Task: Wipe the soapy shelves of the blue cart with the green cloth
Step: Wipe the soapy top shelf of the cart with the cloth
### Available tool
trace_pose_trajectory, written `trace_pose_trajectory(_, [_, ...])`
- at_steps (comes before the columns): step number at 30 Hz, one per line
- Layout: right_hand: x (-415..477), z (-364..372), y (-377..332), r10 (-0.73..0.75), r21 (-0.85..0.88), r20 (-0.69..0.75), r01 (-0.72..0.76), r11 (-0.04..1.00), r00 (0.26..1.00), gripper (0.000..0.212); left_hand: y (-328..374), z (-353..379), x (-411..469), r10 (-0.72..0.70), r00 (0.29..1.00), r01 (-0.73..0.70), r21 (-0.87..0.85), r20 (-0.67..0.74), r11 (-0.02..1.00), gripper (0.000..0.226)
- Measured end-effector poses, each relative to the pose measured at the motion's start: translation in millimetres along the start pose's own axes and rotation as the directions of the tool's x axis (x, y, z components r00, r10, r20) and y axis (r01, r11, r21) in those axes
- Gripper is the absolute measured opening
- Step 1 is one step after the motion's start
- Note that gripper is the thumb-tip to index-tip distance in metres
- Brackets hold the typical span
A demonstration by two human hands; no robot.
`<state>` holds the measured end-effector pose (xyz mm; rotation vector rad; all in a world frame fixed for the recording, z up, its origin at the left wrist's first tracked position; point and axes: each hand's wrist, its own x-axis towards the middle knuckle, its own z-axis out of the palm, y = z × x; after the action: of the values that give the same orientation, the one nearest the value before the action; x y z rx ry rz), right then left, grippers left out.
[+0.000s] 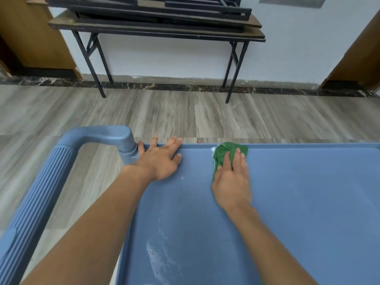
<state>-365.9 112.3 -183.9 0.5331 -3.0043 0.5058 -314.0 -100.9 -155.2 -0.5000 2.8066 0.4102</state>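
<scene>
The blue cart's top shelf [308, 202] fills the lower right of the view. My right hand [232, 177] lies flat on the green cloth [223, 151] and presses it onto the shelf against the far rim; a bit of white foam shows at the cloth's left edge. My left hand [160, 159] rests palm down with fingers spread on the shelf's far left corner, fingertips over the rim, holding nothing. A patch of soap suds [159, 262] sits near the shelf's front left. Lower shelves are hidden.
The cart's ribbed blue handle [43, 194] curves around at the left. Beyond the cart lies grey wood-look floor, then a folding table [156, 31] stacked with more folded tables against a white wall. Wooden door frames stand at both sides.
</scene>
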Motion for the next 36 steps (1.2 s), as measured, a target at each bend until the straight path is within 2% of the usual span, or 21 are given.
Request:
trace_pose_trajectory(2, [3, 6, -22, 0.048, 0.016, -0.022, -0.048, 0.999, 0.999, 0.059, 0, 1, 0, -0.01, 1.0, 0.01, -0.031, -0.006, 0.999, 0.058])
trace_pose_trajectory(4, [-1, 11, -36, 0.029, 0.024, -0.04, -0.028, 0.999, 0.999, 0.06, -2, 2, 1, -0.02, 1.0, 0.019, -0.069, -0.007, 0.997, 0.059])
trace_pose_trajectory(7, [-15, 17, -44, -0.155, 0.012, 0.017, 0.155, 0.988, 0.988, 0.061, -2, 0, 0, -0.032, 0.999, 0.034, -0.137, 0.017, 0.99, 0.068])
trace_pose_trajectory(9, [-21, 15, -42, -0.303, 0.006, 0.058, 0.303, 0.953, 0.951, 0.06, -1, -4, 0, -0.038, 0.998, 0.046, -0.188, 0.05, 0.981, 0.075])
trace_pose_trajectory(14, [-19, 4, -25, -0.612, 0.076, 0.129, 0.608, 0.79, 0.78, 0.051, -2, -21, -7, -0.074, 0.992, 0.106, -0.35, 0.105, 0.931, 0.081])
trace_pose_trajectory(18, [-14, -9, -13, -0.766, 0.12, 0.235, 0.764, 0.634, 0.598, 0.051, -8, -27, -24, -0.086, 0.996, 0.079, -0.427, 0.003, 0.901, 0.065])
trace_pose_trajectory(21, [-32, -20, -10, -0.837, 0.155, 0.27, 0.836, 0.526, 0.477, 0.051, -21, -31, -36, -0.128, 0.992, 0.111, -0.475, -0.004, 0.873, 0.071])
trace_pose_trajectory(23, [-57, -25, -4, -0.883, 0.144, 0.239, 0.885, 0.443, 0.403, 0.049, -23, -31, -41, -0.117, 0.993, 0.118, -0.429, 0.027, 0.895, 0.07])
trace_pose_trajectory(25, [-87, -28, 3, -0.924, 0.106, 0.162, 0.925, 0.366, 0.347, 0.046, -23, -28, -47, -0.058, 0.998, 0.053, -0.38, -0.003, 0.924, 0.06])
trace_pose_trajectory(27, [-112, -28, 16, -0.92, 0.098, 0.103, 0.917, 0.387, 0.377, 0.044, -23, -27, -58, 0.009, 0.993, -0.051, -0.361, -0.118, 0.931, 0.046])
trace_pose_trajectory(30, [-125, -31, 38, -0.845, 0.127, 0.07, 0.836, 0.534, 0.53, 0.045, -29, -22, -87, 0.013, 0.963, -0.105, -0.333, -0.268, 0.937, 0.037])
trace_pose_trajectory(34, [-102, -32, 50, -0.71, 0.054, 0.051, 0.708, 0.704, 0.702, 0.048, -29, -2, -139, -0.093, 0.98, 0.039, -0.289, -0.175, 0.956, 0.056])
trace_pose_trajectory(36, [-73, -32, 48, -0.578, 0.061, 0.048, 0.576, 0.815, 0.814, 0.049, -27, 9, -156, -0.123, 0.977, 0.065, -0.302, -0.176, 0.951, 0.056])
